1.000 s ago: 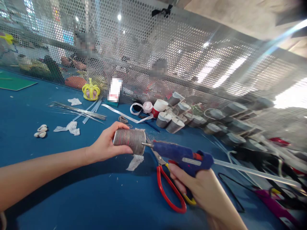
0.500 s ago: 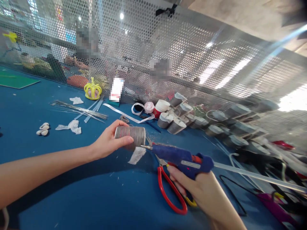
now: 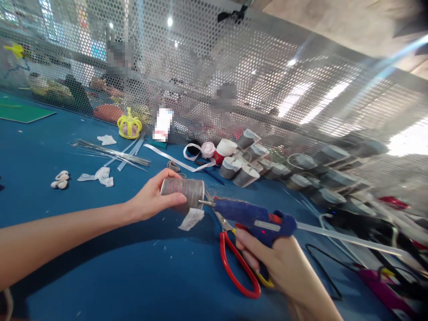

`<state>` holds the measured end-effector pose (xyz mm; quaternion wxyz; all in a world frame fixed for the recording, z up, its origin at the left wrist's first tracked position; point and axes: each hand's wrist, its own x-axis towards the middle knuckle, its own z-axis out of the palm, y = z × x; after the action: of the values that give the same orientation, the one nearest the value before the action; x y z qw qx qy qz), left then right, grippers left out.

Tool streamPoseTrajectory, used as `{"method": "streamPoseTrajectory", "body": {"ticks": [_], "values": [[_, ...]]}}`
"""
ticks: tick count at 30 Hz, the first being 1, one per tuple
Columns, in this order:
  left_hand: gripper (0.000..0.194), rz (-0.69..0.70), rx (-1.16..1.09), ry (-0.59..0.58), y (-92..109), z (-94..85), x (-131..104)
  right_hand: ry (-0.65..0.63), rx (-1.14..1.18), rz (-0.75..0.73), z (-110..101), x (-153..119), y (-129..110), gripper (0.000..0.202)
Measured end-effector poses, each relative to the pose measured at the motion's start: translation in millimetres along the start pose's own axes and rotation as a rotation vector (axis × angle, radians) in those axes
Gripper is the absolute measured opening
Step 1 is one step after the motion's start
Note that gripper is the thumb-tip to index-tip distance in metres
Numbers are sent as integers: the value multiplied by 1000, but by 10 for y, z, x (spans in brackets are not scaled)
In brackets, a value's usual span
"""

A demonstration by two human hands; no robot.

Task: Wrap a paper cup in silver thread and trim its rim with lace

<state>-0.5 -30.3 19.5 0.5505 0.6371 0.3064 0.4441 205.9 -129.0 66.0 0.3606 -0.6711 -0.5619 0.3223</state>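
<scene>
My left hand point(image 3: 155, 196) grips a spool wound with grey cord point(image 3: 187, 192), thumb across its near side. A blue glue gun point(image 3: 247, 216) is in my right hand point(image 3: 267, 254), its metal tip at the spool's right end. Whether the tip touches cannot be made out. A clear glue stick point(image 3: 337, 238) sticks out of the gun's back. Red-handled scissors point(image 3: 234, 258) lie on the blue table beneath the gun. Just below the spool is a white scrap point(image 3: 192, 219).
Thin wires point(image 3: 113, 154), a yellow crown-shaped piece point(image 3: 129, 126) and a white ribbon point(image 3: 170, 159) lie beyond my left hand. More grey spools point(image 3: 245, 176) stand at the back right, before a perforated metal screen point(image 3: 187, 53). A black cable point(image 3: 326, 269) runs at the right.
The glue gun has shifted slightly, its tip a little higher and further right. The spool has moved very slightly right in my left hand.
</scene>
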Motion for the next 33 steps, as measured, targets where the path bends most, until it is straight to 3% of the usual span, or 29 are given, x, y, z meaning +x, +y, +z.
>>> {"method": "streamPoseTrajectory", "body": {"ticks": [15, 19, 22, 24, 25, 33], "values": [[52, 358, 282, -38, -58, -56, -40, 43, 266, -26, 39, 83, 73, 30], [47, 257, 188, 15, -59, -56, -22, 44, 396, -46, -20, 166, 115, 29], [41, 97, 53, 61, -59, -53, 11, 148, 437, -37, -130, 318, 213, 28], [40, 42, -12, 69, -51, -50, 28, 357, 387, 5, -213, 452, 317, 31], [41, 34, -32, 74, -44, -48, 32, 403, 319, 50, -249, 519, 377, 32], [45, 72, -111, 89, 8, -23, 11, 401, -68, 223, -323, 864, 799, 29]]}}
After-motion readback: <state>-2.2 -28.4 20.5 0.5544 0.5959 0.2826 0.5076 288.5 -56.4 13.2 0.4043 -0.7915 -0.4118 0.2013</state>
